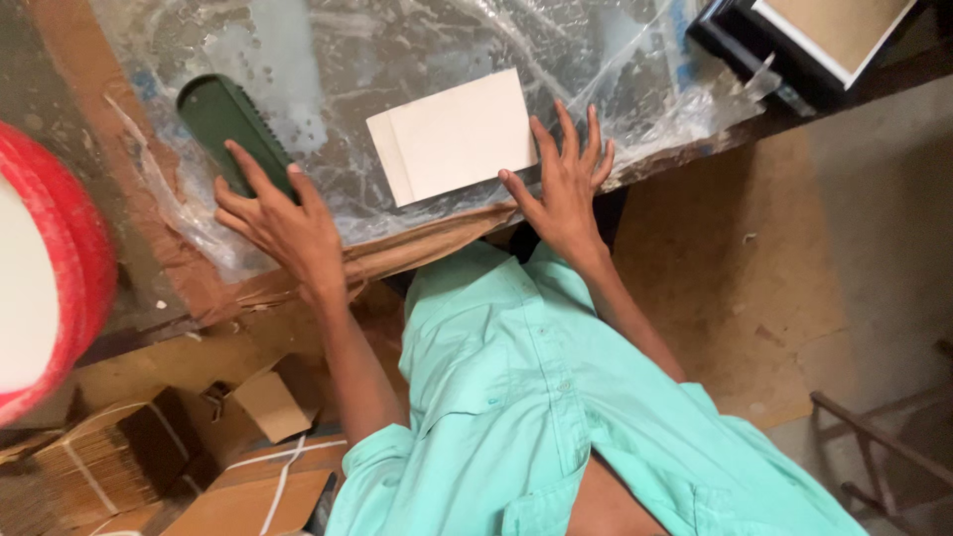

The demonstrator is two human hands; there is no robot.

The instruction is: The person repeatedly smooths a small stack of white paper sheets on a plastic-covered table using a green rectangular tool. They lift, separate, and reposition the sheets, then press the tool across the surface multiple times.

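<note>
A pale cream folded card (457,136), rectangular and blank, lies flat on a table (69,60) covered with crinkled clear plastic sheeting (417,40). A fold line runs near the card's left edge. It sits near the table's front edge, a little tilted, between the person's two hands.

The right hand (566,184) rests flat on the plastic just beside the card's lower right corner. Its fingers (594,134) are spread and released, gripping nothing; the thumb points toward the card's bottom edge and seems to touch or nearly touch it.

The left hand (278,213) lies to the left of the card, apart from it. It is loosely spread, with the index finger stretched out along a dark green plastic tool (223,119), an oblong shape with a toothed or ridged edge, possibly a brush or comb. The fingers lie on the tool's near end rather than closing around it.

The table's front edge shows worn brown paper or cardboard (397,248) under the plastic. The person wears a mint green button shirt (556,397). At far left is a large red and white round object (45,268), partly out of view. At the top right corner sits a dark box with a tan board (824,35) on top. Below the table, at lower left, are stacked cardboard pieces (119,462) bound with white strapping. A bare earthen floor (735,268) lies to the right.
</note>
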